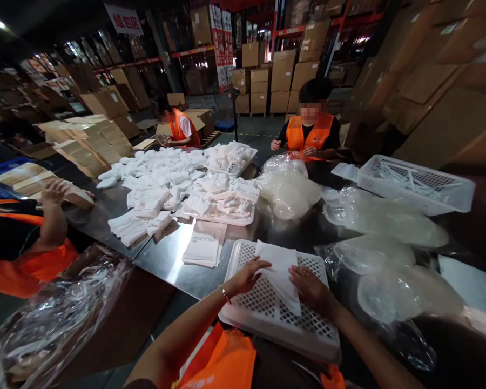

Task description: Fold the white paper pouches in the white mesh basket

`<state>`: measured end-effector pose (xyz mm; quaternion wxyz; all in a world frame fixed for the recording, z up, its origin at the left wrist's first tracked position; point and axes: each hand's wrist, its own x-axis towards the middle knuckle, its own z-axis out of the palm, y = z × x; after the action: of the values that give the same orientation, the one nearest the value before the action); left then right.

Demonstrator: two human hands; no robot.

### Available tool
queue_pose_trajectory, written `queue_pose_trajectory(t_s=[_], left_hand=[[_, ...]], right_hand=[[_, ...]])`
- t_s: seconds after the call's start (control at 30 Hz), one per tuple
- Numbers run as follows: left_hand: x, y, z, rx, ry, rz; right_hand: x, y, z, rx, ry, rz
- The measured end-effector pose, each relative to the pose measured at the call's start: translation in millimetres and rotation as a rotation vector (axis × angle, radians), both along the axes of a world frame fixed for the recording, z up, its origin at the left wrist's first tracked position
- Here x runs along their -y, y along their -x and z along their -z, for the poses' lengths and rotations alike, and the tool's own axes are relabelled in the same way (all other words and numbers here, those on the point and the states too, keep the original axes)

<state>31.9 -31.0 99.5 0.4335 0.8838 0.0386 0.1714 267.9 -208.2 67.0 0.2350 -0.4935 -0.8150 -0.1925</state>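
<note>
A white, flat bag lies slanted over an upturned white plastic basket in front of me. My left hand grips the bag's left edge, fingertips on its face and a bracelet on the wrist. On the opposite edge, my right hand has its fingers bent over the bag; its thumb side is partly hidden. Just beyond the basket rests a stack of printed white bags. Past that, a white tray is heaped with small white packets.
Loose white packets cover the table's far left. Clear plastic bags with pale contents lie to the right, near a white basket of white items. Several people in orange vests work around the table. A plastic-lined carton stands at lower left.
</note>
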Motion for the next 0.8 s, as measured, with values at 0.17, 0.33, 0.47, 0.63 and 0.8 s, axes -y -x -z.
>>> queue_pose_trajectory(t_s=[0.17, 0.33, 0.47, 0.63, 0.8], left_hand=[[-6, -4, -17.2, -0.066, 0.021, 0.010], [-3, 2, -16.8, -0.032, 0.031, 0.014], [3, 3, -15.2, 0.002, 0.040, -0.005], [-2, 5, -20.0, -0.030, -0.057, 0.004], [-12, 8, -15.1, -0.110, -0.143, 0.097]], right_hand=[[5, 15, 5.5, 0.100, -0.002, 0.180], [2, 46, 1.9, 0.185, -0.061, 0.376], [-4, 55, 0.8, 0.143, -0.083, 0.471], [-2, 29, -0.1, 0.161, -0.059, 0.237], [0, 12, -4.8, 0.165, -0.077, 0.056]])
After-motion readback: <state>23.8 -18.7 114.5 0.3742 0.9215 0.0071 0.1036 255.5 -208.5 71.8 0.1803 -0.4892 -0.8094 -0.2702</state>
